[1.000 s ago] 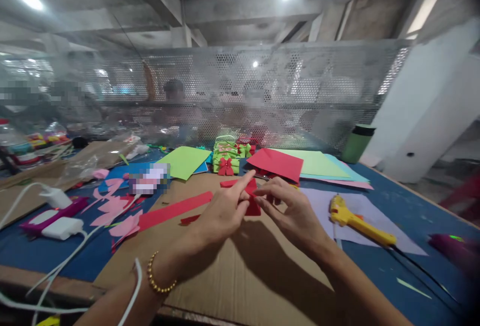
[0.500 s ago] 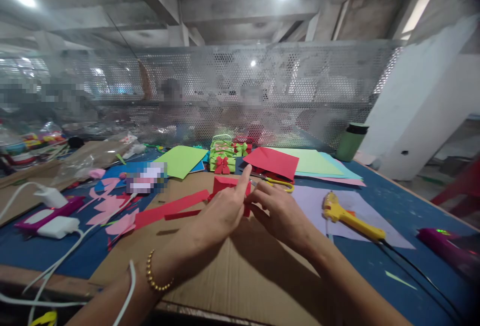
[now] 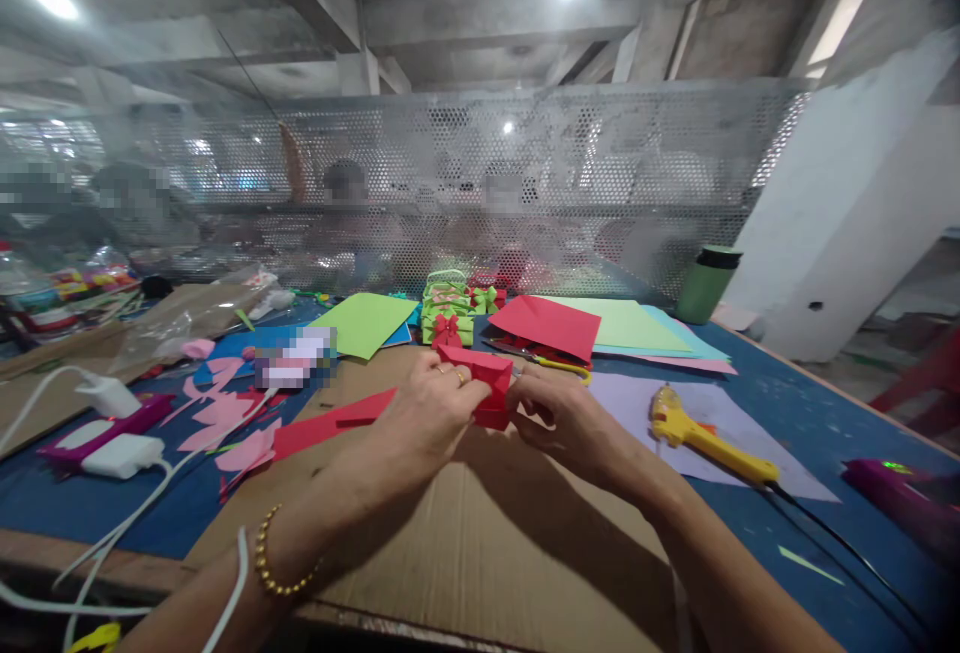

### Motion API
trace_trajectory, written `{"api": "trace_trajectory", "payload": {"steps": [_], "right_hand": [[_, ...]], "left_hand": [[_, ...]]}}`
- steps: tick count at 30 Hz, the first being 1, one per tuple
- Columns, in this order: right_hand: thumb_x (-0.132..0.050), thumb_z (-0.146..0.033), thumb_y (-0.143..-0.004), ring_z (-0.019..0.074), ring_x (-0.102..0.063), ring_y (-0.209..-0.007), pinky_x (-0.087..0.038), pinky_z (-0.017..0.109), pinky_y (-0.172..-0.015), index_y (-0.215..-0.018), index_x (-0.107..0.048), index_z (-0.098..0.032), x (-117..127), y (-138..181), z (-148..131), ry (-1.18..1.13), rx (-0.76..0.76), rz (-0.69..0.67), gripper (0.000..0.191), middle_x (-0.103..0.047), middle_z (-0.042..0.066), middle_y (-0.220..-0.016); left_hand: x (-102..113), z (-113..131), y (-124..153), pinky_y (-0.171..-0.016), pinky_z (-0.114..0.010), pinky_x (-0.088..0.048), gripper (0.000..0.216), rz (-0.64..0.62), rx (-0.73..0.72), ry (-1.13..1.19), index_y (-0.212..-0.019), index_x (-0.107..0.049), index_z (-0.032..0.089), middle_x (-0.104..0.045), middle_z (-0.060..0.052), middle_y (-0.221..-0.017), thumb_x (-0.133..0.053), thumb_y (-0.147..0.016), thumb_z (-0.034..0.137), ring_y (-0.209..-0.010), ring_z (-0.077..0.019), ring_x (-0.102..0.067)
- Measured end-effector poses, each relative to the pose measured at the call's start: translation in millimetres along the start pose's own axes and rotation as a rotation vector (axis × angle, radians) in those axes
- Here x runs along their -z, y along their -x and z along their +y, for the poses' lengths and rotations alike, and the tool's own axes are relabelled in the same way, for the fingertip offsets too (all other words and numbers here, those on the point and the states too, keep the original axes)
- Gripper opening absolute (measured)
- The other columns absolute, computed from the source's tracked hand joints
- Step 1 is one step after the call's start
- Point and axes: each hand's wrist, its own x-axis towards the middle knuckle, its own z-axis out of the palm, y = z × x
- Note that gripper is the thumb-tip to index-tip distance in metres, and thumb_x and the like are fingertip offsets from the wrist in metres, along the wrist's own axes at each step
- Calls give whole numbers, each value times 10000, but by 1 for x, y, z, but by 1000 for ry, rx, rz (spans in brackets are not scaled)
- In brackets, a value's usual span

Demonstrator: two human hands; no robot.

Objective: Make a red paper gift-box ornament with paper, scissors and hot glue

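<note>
- Folded red paper (image 3: 486, 381): a small creased piece held just above the cardboard sheet (image 3: 480, 553), at the middle of the table and far from the near edge.
- Long axis: runs left to right, with the right end dipping slightly.
- Left hand (image 3: 429, 415): fingers curled closed, pinching the left end of the paper. It wears a ring and a bead bracelet on the wrist.
- Right hand (image 3: 561, 417): fingers closed on the paper's right lower edge, thumb side hidden.
- Relation: the paper lies between the two sets of fingertips and slightly beyond them. Both hands touch it and neither is nearer.
- Change over the last second: the left forefinger was stretched out across the paper's top and is now tucked in. Both hands sit a little farther up the cardboard.
- Red strip (image 3: 330, 423): flat on the cardboard, just left of the left hand.
- Scissors (image 3: 541, 362): beyond the right hand, beside a red sheet (image 3: 556, 325).
- Yellow glue gun (image 3: 705, 433): right of the right hand, on a pale lilac sheet (image 3: 637, 403), cord trailing to the near right.
- Green boxes with red bows (image 3: 448, 317): beyond the paper.
- Green sheet (image 3: 367, 321) and pink cut-outs (image 3: 232, 423): to the left.
- White charger (image 3: 124, 453): far left, cable running toward the near edge.
- Green cup (image 3: 705, 285): far right, by the mesh screen (image 3: 525, 163).
</note>
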Motion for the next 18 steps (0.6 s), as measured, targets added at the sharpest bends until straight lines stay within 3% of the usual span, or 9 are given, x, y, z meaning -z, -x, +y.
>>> {"api": "trace_trajectory", "payload": {"steps": [3,12,18], "right_hand": [[-549,-24,-796,112,-476,-670,-330,231,-588,-818,-559,-206,1,0,4,-3,-33,12,184,-560,-19,-797],[-548,-38,-787,101,-445,-621,-287,227,-556,-777,-556,-197,0,-1,1,-43,-77,-13,159,-535,-28,-723],[-541,-88,-828,100,-430,-616,-297,225,-551,-788,-584,-195,5,-3,3,-146,-127,-46,123,-488,-37,-705]], "left_hand": [[15,-13,6,-882,-453,-353,127,-3,59,16,-906,-735,203,-680,-71,-955,-612,-884,181,-960,-261,-575],[33,-14,11,-838,-434,-300,125,-9,126,-56,-853,-782,228,-648,-83,-1072,-660,-879,229,-1036,-288,-490],[35,-32,9,-830,-420,-305,132,-65,120,44,-849,-788,252,-644,-67,-1029,-658,-872,243,-1014,-265,-510]]}}
